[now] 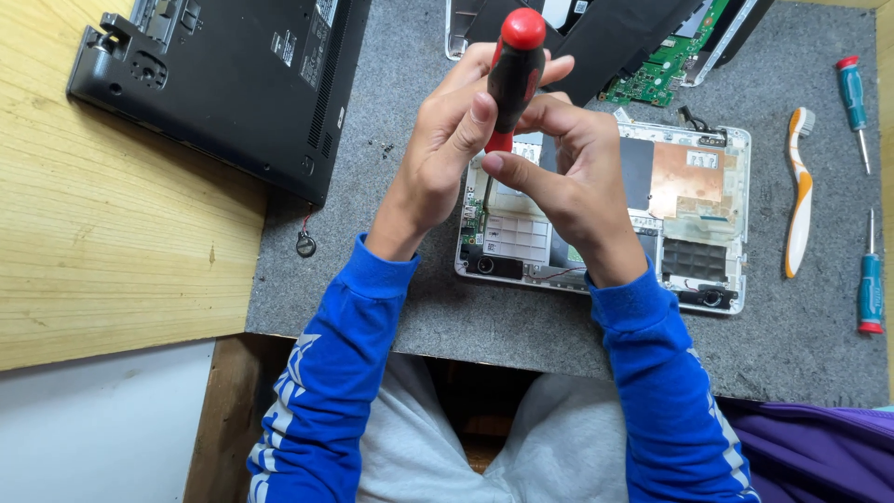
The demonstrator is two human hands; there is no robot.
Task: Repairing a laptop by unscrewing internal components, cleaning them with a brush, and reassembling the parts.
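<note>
Grey mat [419, 307], two hands [507, 154] gripping one red-black screwdriver [514, 74], two teal screwdrivers [852, 93], one toothbrush [798, 191]

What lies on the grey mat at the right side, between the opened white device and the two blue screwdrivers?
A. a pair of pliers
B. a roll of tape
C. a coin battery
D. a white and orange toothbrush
D: a white and orange toothbrush lies lengthwise on the grey mat, right of the opened white device and left of the two blue screwdrivers.
</note>
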